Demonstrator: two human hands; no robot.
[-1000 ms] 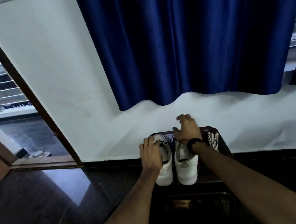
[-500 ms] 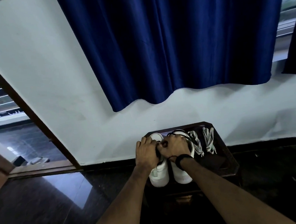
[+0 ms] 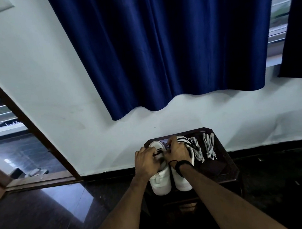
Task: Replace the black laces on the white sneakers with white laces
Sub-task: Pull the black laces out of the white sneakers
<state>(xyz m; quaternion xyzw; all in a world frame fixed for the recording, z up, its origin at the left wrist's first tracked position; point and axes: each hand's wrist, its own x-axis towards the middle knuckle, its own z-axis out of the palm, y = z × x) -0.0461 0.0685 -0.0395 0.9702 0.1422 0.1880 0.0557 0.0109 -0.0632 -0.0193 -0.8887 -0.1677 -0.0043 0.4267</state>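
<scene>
Your two hands meet over the pair of white sneakers, which stand side by side on the dark tabletop with their toes toward you and their long axes running straight away from you to the wall. The left hand curls on the left shoe, its grip pinched on a strand of black lace. The right hand is curled over the laced top of the right shoe, but what its grip holds is hidden. The lace in play lies in the narrow gap between both grips, so the pull likely runs toward you along the shoe. The white laces lie just right of your right grip, so that hand is nearer.
</scene>
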